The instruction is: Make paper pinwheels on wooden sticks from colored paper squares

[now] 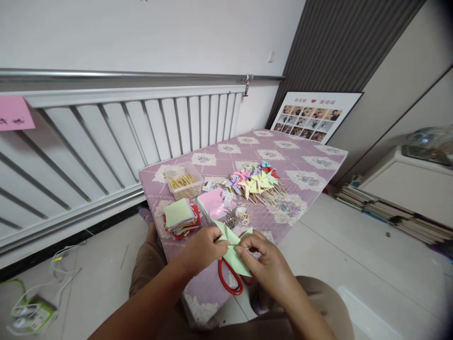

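Note:
A pale green paper pinwheel (236, 260), partly folded, is held up between both hands above the near part of the table. My left hand (207, 249) pinches its left side, thumb on top. On the right side, my right hand (264, 255) grips the paper between thumb and fingers near the middle. Red-handled scissors (230, 283) lie beneath the paper, their blades mostly hidden. Just beyond are a heap of small metal pins (230, 219) and a small clear container (242, 216) with tiny pieces in it.
Stacked coloured paper squares (179, 215), pink paper sheets (213, 203) and a plastic box of wooden sticks (184, 182) stand on the left. Finished pinwheels (255, 182) lie further back on the flowered tablecloth (311, 179). A radiator (141, 127) lines the wall.

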A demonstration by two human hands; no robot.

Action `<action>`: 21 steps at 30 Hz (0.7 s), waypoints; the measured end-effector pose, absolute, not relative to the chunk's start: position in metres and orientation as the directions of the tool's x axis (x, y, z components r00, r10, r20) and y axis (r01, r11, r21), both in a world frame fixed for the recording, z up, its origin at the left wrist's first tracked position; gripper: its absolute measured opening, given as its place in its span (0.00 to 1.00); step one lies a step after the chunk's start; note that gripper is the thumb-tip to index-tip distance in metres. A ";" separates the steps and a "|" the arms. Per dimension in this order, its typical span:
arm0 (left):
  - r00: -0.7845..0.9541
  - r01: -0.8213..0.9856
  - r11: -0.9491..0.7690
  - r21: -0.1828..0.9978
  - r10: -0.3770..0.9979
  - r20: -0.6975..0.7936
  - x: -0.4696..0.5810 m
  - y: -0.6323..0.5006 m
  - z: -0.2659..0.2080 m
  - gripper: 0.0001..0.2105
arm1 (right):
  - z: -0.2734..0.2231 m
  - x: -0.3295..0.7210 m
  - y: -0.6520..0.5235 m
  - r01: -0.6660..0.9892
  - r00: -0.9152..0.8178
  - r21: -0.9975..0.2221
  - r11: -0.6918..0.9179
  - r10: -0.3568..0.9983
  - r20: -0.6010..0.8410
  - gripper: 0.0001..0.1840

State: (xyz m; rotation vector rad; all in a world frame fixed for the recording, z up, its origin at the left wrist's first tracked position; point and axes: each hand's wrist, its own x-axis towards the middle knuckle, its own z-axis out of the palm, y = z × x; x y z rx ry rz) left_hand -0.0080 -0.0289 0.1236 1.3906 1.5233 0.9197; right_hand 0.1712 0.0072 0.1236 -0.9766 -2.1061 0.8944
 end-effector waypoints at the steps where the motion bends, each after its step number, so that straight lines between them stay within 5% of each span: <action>1: -0.017 0.360 0.111 0.927 0.994 -0.112 -0.007 -0.029 0.123 0.04 | 0.123 0.171 0.008 0.389 -0.516 -0.779 0.492 0.817 0.258 0.12; 21: -0.025 0.331 0.147 0.932 0.989 -0.147 0.001 -0.026 0.123 0.04 | 0.120 0.167 0.012 0.465 -0.493 -0.761 0.452 0.846 0.202 0.12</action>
